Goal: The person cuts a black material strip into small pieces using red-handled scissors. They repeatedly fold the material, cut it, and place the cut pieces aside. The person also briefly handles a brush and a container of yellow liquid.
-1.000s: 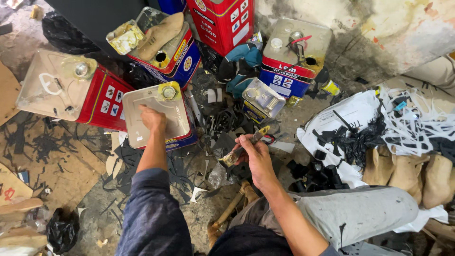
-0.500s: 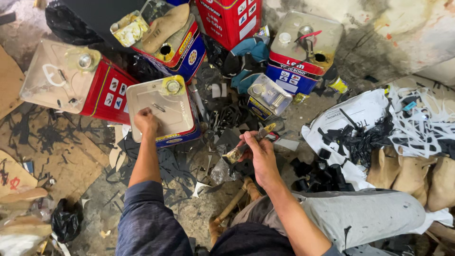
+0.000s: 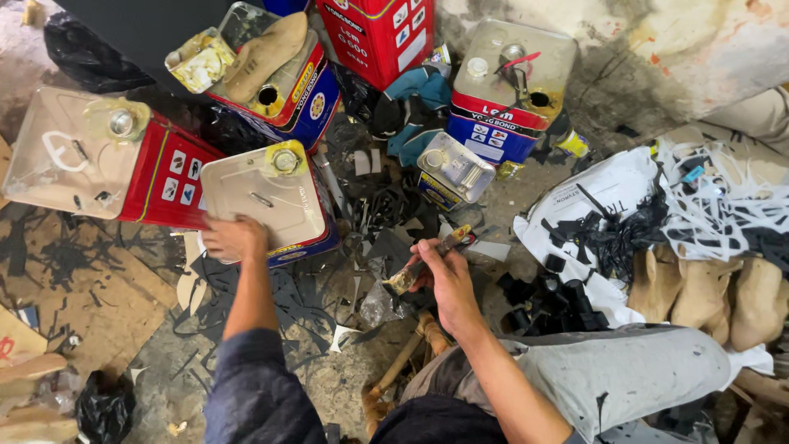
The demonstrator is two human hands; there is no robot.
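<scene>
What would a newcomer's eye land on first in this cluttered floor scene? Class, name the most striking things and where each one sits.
First, the big red rectangular metal tin lying on its side at far left, with the left hand resting on the pale-topped square tin beside it. At centre, the right hand holds a glue-caked brush over the littered floor. At right, black scraps lie on a white sheet.

Square metal tins crowd the floor: a red tin lies at left, and beside it a blue-sided tin sits under the left hand. Behind stand a blue tin, a tall red tin and a red-and-blue-labelled tin. A small tin lies in the middle.
</scene>
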